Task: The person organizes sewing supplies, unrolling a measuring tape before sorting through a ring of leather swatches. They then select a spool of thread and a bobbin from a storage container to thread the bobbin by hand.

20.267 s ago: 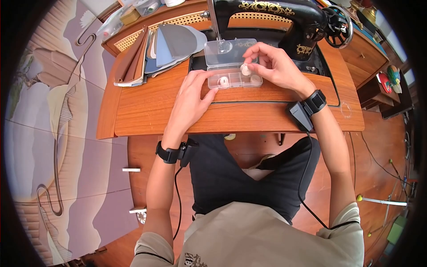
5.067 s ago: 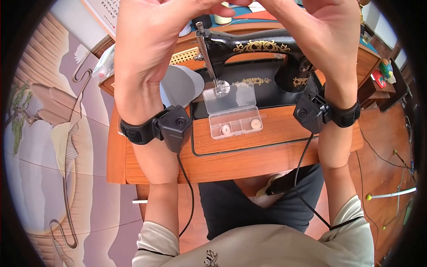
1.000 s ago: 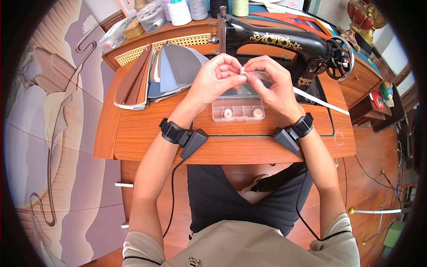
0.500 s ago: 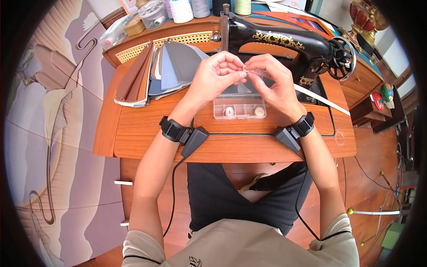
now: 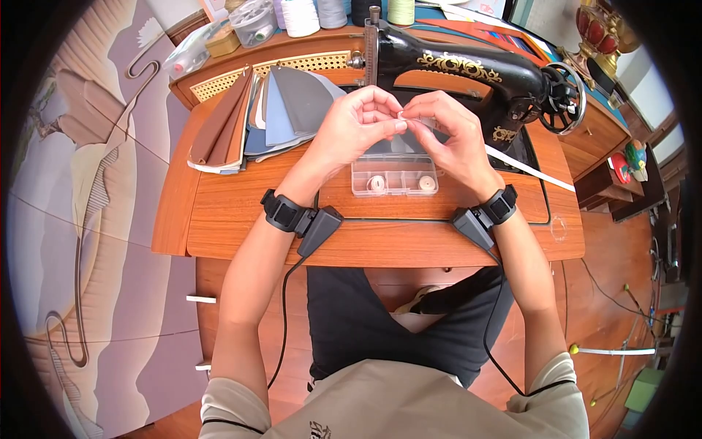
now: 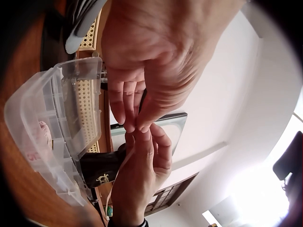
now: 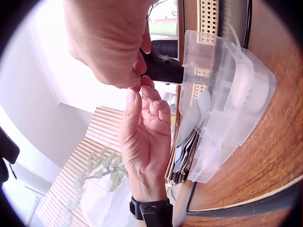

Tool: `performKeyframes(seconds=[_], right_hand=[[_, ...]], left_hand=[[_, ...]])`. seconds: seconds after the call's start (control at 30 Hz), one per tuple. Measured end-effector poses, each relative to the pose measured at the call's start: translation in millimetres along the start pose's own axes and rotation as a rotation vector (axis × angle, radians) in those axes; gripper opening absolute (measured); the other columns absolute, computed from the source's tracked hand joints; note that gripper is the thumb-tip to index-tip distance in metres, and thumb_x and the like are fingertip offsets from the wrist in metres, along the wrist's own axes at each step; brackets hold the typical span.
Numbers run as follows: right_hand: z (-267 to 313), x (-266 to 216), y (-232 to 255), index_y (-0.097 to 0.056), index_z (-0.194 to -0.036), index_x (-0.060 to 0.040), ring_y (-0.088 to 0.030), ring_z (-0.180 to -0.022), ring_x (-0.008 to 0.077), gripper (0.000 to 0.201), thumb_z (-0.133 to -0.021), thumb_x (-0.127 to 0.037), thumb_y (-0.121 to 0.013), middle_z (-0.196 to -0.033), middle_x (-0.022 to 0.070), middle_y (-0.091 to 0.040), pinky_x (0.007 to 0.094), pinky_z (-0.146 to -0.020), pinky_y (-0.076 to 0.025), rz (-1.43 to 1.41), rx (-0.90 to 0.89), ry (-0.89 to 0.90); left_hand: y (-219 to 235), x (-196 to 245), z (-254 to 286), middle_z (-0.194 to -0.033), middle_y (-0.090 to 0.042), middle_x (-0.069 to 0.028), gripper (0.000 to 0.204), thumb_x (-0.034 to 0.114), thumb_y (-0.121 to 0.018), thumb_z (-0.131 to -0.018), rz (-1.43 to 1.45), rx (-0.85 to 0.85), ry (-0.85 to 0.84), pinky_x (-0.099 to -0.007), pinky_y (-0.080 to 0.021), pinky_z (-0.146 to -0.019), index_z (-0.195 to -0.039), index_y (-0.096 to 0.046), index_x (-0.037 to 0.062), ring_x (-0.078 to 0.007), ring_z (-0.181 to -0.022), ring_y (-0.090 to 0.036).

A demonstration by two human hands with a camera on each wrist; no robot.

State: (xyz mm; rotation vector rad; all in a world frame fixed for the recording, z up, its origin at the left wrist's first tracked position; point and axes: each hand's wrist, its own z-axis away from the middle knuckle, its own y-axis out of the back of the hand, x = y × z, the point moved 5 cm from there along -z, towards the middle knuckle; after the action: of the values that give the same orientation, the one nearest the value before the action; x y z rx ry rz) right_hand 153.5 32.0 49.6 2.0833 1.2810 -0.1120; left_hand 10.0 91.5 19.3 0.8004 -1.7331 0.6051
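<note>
head: white piece (image 5: 401,115) between fingertips (image 5: 399,126)

Brown, grey and blue swatches (image 5: 292,106) are fanned out on the left side of the bench (image 5: 256,238). Behind it, spools of thread (image 5: 300,18) are lined up near a clear round container (image 5: 252,28) and a small box (image 5: 223,42). Farther left, a folding screen (image 5: 131,278) is painted with pale hills. At right, a red and gold ornament (image 5: 601,33) and a colourful figurine (image 5: 635,155) are seen; a green box (image 5: 646,388) is placed lower down.
</note>
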Motion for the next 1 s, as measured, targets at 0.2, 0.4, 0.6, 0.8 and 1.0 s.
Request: performKeyframes(seconds=[0.2,0.4,0.6,0.8,1.0], right_hand=[[-1,-1,2,-0.062,-0.093,-0.0011,-0.063,-0.087,0.0231,0.013,-0.081,-0.002,-0.066,-0.094,0.0101,-0.064,0.0316,-0.074,-0.051,-0.009,0.018,-0.032],[-1,6,7,-0.060,-0.094,-0.0007,-0.064,-0.085,0.0208,0.014,-0.081,-0.003,-0.066,-0.094,0.0092,-0.064,0.0298,-0.073,-0.052,-0.003,0.058,-0.076],[0,12,10,-0.060,-0.094,-0.0009,-0.063,-0.081,0.0187,0.013,-0.082,-0.003,-0.066,-0.091,0.0088,-0.063,0.0280,-0.071,-0.052,0.051,0.052,-0.100],[0,12,9,-0.060,-0.093,-0.0008,-0.062,-0.079,0.0183,0.012,-0.082,-0.003,-0.065,-0.088,0.0084,-0.062,0.0279,-0.070,-0.051,0.027,0.056,-0.130],[0,14,10,-0.059,-0.092,-0.0008,-0.060,-0.075,0.0182,0.011,-0.082,-0.003,-0.065,-0.087,0.0084,-0.062,0.0276,-0.068,-0.049,0.070,0.077,-0.099]], left_hand=[[1,6,2,-0.097,-0.064,-0.0070,0.019,0.006,-0.066,-0.086,0.047,0.037,-0.011,-0.0236,-0.050,-0.073,-0.103,-0.057,0.0015,-0.0114,-0.088,-0.063],[15,6,-1,-0.094,-0.063,-0.0068,0.018,0.008,-0.065,-0.087,0.181,0.132,-0.081,-0.0233,-0.050,-0.072,-0.102,-0.057,0.0016,-0.0112,-0.084,-0.061],[37,24,1,-0.098,-0.063,-0.0110,0.028,0.004,-0.061,-0.089,0.440,0.270,-0.282,-0.0255,-0.054,-0.080,-0.115,-0.054,-0.0046,-0.0155,-0.088,-0.063],[46,21,0,-0.103,-0.063,-0.0130,0.025,0.002,-0.060,-0.089,0.519,0.342,-0.277,-0.0267,-0.055,-0.082,-0.113,-0.054,-0.0039,-0.0167,-0.091,-0.064],[50,12,-1,-0.101,-0.063,-0.0111,0.020,0.002,-0.061,-0.088,0.603,0.323,-0.232,-0.0270,-0.055,-0.079,-0.106,-0.055,-0.0017,-0.0168,-0.092,-0.064]])
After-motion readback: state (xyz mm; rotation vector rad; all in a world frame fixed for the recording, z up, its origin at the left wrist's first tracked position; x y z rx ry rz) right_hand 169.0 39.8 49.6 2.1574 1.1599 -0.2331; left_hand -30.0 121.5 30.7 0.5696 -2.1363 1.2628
